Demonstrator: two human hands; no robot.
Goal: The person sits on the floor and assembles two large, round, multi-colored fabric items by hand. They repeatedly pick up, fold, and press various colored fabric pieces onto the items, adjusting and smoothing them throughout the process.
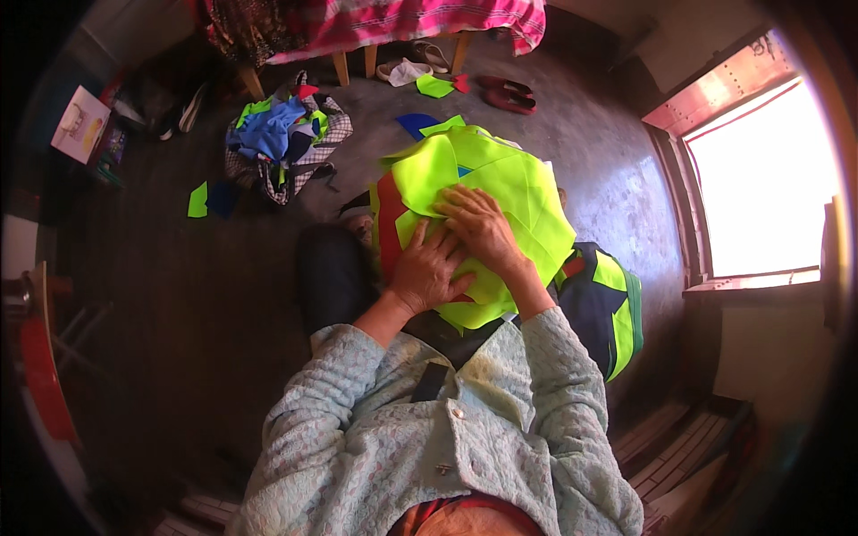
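Observation:
Across my lap lies a broad pile of neon yellow fabric pieces [523, 192], overlapping one another. A strip of red fabric [390, 223] shows along its left side, and a small bit of blue peeks out near the top. My left hand [427, 272] rests on the near left part of the pile, thumb out and fingers spread. Beside it, my right hand [481, 225] lies flat on the cloth near the middle, its fingertips just past the left hand's. Neither hand grips anything that I can see. Over my right knee hangs navy, yellow and green cloth [585, 308].
A checked bag [335, 125] stuffed with coloured cloth sits on the floor, far left. Loose scraps [197, 200] lie nearby. Dark red shoes [508, 94] stand before a bed with a pink cover [402, 27]. A bright opening [760, 179] is at right, an orange-red stool [49, 366] at left.

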